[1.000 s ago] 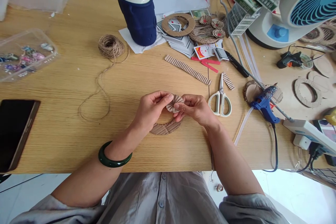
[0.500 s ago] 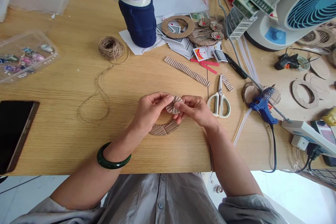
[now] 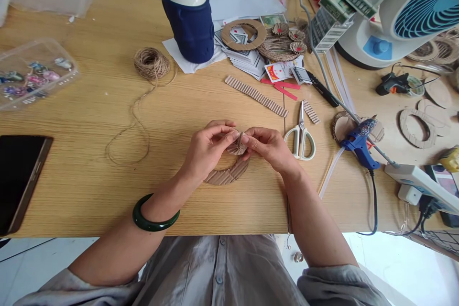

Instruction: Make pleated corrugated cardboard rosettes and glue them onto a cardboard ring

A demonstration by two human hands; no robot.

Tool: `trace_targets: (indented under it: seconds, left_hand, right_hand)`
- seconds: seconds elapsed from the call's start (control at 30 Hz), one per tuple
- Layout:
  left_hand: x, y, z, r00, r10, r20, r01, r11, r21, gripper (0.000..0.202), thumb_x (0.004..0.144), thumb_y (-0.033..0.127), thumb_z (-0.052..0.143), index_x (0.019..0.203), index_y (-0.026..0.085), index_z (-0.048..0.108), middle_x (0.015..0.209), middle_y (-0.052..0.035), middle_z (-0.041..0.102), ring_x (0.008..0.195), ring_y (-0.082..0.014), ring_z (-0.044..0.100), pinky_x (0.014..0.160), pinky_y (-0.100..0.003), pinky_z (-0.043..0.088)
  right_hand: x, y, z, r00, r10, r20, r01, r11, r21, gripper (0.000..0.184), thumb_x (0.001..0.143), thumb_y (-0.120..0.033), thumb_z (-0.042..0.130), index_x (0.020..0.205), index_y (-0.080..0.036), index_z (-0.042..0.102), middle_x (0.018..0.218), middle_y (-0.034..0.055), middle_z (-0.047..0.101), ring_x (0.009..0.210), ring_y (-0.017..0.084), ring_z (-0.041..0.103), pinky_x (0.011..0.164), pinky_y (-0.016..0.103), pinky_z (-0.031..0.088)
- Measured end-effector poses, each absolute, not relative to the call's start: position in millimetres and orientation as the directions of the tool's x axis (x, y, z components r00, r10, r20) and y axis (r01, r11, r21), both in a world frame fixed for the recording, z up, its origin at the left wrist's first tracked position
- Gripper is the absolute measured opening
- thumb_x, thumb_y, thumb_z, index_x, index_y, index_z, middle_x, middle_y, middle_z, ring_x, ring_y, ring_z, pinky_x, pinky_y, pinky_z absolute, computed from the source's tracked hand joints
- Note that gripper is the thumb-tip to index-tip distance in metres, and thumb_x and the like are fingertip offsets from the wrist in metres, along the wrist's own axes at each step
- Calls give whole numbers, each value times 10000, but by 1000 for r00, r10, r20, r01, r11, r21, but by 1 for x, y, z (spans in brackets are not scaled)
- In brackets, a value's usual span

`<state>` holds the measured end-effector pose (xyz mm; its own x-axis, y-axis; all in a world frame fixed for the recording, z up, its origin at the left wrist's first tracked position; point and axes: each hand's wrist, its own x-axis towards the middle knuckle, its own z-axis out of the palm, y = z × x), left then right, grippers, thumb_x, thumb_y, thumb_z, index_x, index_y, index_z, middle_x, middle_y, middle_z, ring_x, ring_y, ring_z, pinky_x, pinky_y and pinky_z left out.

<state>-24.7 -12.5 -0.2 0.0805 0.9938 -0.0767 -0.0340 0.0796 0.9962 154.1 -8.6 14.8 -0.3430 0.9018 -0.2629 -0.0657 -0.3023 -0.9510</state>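
Between both hands is a small pleated corrugated-cardboard rosette (image 3: pixel 236 147), its folds fanning out from the centre. My left hand (image 3: pixel 214 145) pinches its upper left side with thumb and fingers. On the opposite side, my right hand (image 3: pixel 264 148) grips the rosette the same way, thumb near the centre. Below them a cardboard ring (image 3: pixel 224 177) lies on the table, its far part hidden by the hands and rosette. White-handled scissors (image 3: pixel 300 138) rest right of my right hand, blades pointing away. A corrugated strip (image 3: pixel 256 96) lies beyond the hands.
A twine ball (image 3: pixel 151 63) trails a loose strand at left. Behind stands a blue tumbler (image 3: pixel 190 19). On the right are a blue glue gun (image 3: pixel 360 142), a power strip (image 3: pixel 423 184) and a fan (image 3: pixel 387 24). A phone (image 3: pixel 21 177) lies at the left edge.
My fingers have shifted on the rosette; the right thumb and fingers now pinch its upper edge, and the rosette looks more tilted. Slightly more of the ring's right side shows.
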Motion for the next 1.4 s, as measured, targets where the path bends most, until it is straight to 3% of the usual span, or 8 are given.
trace_targets:
  seconds: [0.07, 0.17, 0.4, 0.63, 0.77, 0.97, 1.23, 1.4]
  left_hand:
    - [-25, -13, -1, 87, 995, -45, -33, 48, 998, 158, 833, 349, 773, 862, 195, 790, 1194, -90, 714, 1131, -217, 664, 846, -280, 563]
    - [-24, -13, 1, 106, 993, -52, -43, 57, 997, 136, 837, 333, 772, 847, 198, 789, 1139, -74, 725, 1078, -196, 678, 844, -273, 553]
    - [-20, -13, 5, 121, 969, -216, -131, 231, 964, 166, 770, 348, 809, 789, 185, 783, 1041, -70, 762, 942, -192, 703, 798, -277, 573]
    - [-19, -14, 10, 193, 940, -281, -248, 324, 913, 328, 810, 407, 794, 1057, 191, 777, 1059, -63, 781, 977, -202, 724, 863, -318, 608]
    - [-19, -14, 6, 250, 931, -264, -204, 318, 926, 318, 758, 327, 843, 1024, 167, 773, 1049, -69, 789, 972, -199, 735, 934, -325, 584]
    - [-17, -14, 5, 193, 939, -285, -223, 325, 919, 265, 728, 283, 852, 945, 151, 780, 945, -55, 790, 847, -177, 736, 833, -314, 620]
    - [-20, -14, 10, 307, 874, -377, -312, 466, 828, 237, 743, 309, 868, 895, 148, 787, 885, -36, 784, 799, -183, 759, 848, -346, 635]
    - [-19, -14, 9, 264, 896, -356, -237, 419, 877, 216, 736, 345, 865, 839, 164, 811, 823, -31, 783, 745, -182, 746, 809, -336, 632]
  right_hand:
    - [154, -8, 15, -375, 881, -289, -73, -339, -938, 438, 687, -556, 865, 768, -156, 705, 675, -26, 651, 564, 92, 616, 551, 217, 559]
    - [153, -9, 14, -370, 877, -308, -96, -365, -926, 434, 655, -539, 888, 758, -157, 709, 678, -33, 647, 567, 86, 612, 550, 209, 556]
    - [151, -11, 10, -306, 902, -305, -104, -350, -931, 413, 653, -529, 888, 711, -163, 706, 680, -22, 666, 568, 81, 593, 546, 208, 548]
    - [151, -8, 8, -143, 940, -310, -215, -335, -917, 364, 615, -468, 909, 678, -178, 699, 671, -21, 684, 612, 92, 606, 569, 204, 570]
    - [150, -8, 7, -87, 947, -310, -239, -321, -916, 353, 632, -464, 896, 678, -191, 677, 660, -26, 686, 593, 97, 605, 558, 219, 573]
    - [145, -11, 6, -82, 952, -295, -252, -306, -918, 343, 683, -454, 873, 688, -189, 657, 655, -31, 665, 554, 81, 567, 525, 206, 546]
    - [140, -15, 7, -50, 968, -245, -250, -249, -936, 323, 707, -448, 857, 695, -192, 660, 664, -23, 686, 572, 96, 585, 512, 213, 504]
    - [137, -17, 6, -56, 961, -271, -292, -275, -916, 356, 666, -461, 890, 677, -191, 659, 623, -38, 659, 536, 96, 583, 469, 208, 505]
